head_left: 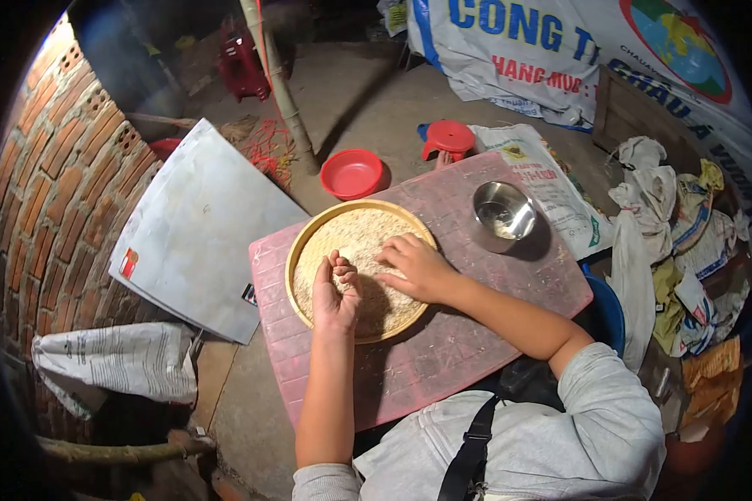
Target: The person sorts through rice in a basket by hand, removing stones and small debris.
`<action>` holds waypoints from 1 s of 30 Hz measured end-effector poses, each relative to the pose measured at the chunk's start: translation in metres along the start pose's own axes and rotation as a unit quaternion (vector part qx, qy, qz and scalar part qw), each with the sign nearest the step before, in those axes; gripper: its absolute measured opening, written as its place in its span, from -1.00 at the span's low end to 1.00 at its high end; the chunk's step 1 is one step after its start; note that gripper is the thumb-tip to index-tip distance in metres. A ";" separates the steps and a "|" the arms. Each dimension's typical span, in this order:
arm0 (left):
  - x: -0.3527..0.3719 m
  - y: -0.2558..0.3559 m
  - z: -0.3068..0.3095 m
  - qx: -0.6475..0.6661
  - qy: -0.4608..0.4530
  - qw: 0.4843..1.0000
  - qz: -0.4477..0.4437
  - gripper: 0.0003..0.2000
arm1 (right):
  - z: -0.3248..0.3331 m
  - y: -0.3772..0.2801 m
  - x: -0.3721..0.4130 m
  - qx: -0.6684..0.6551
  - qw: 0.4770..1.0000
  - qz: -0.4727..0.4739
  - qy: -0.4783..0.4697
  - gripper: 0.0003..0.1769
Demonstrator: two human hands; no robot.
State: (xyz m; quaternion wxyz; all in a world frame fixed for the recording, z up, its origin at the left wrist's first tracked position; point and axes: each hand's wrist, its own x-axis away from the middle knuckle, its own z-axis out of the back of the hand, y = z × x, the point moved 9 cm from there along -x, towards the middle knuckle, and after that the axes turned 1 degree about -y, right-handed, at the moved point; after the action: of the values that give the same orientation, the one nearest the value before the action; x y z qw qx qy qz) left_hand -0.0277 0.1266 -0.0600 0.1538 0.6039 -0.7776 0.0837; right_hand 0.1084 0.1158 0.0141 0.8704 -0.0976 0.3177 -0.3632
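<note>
A round, shallow woven basket (292,280) filled with pale grain (363,230), perhaps rice, rests on a low pink table (476,338). My left hand (337,294) is over the basket's left part, palm turned up and fingers curled in; whatever lies in them is too small to make out. My right hand (415,269) reaches in from the right, palm down. Its fingers are spread and appear to touch the grain. On the table's right part stands a shiny metal bowl (505,217) with a little pale material at its bottom.
Beyond the table are a red basin (352,174) and a red stool (449,136). White boards (205,225) lie on the left by a brick wall (54,184). A bamboo pole (280,83) rises behind. Sacks (643,217) crowd the right side.
</note>
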 end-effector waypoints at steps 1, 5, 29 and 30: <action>0.000 0.003 0.000 0.003 0.004 1.000 -0.005 -0.78 | -0.003 0.001 0.000 -0.006 1.000 -0.012 -0.021 -0.68; 0.000 -0.010 -0.011 -0.031 -0.005 0.999 0.038 -0.72 | -0.004 -0.003 -0.001 -0.011 1.000 0.001 -0.015 -0.75; 0.000 -0.028 -0.035 -0.200 -0.175 0.960 0.084 -0.49 | -0.018 0.005 -0.003 0.032 0.998 -0.036 -0.046 -0.70; 0.001 -0.027 -0.036 -0.182 -0.193 0.960 0.084 -0.49 | -0.018 0.005 -0.004 0.035 0.997 -0.042 -0.053 -0.69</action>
State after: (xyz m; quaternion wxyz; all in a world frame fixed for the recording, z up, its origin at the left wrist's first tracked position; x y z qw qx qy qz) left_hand 0.0032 0.1301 -0.0277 0.1007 0.5031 -0.8423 -0.1653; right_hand 0.0981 0.1230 0.0000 0.8731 -0.0999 0.2537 -0.4042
